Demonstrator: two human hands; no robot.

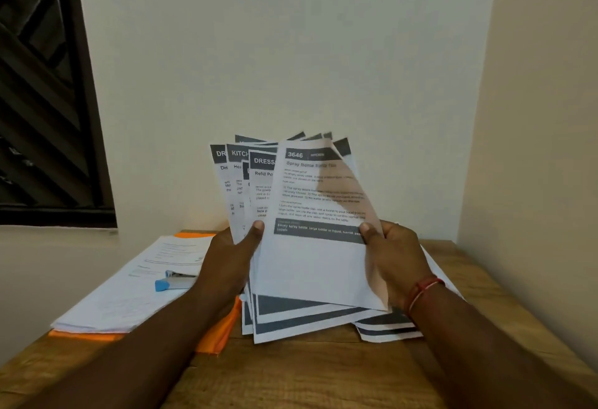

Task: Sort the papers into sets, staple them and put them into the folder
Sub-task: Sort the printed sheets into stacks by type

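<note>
I hold a fanned bunch of printed papers (310, 266) upright above the table, each sheet with a dark header bar. My left hand (231, 258) grips the left sheets, thumb on their front. My right hand (393, 256) pinches the front sheet, headed "3646", at its right edge. An orange folder (220, 334) lies flat at the left under a white stack of papers (129, 295). A blue and silver stapler (173, 280) rests on that stack, just left of my left wrist.
The wooden table (317, 373) stands in a corner, with a cream wall behind and another at the right. A dark window frame (42, 101) fills the upper left. More sheets (388, 327) lie on the table under my right wrist.
</note>
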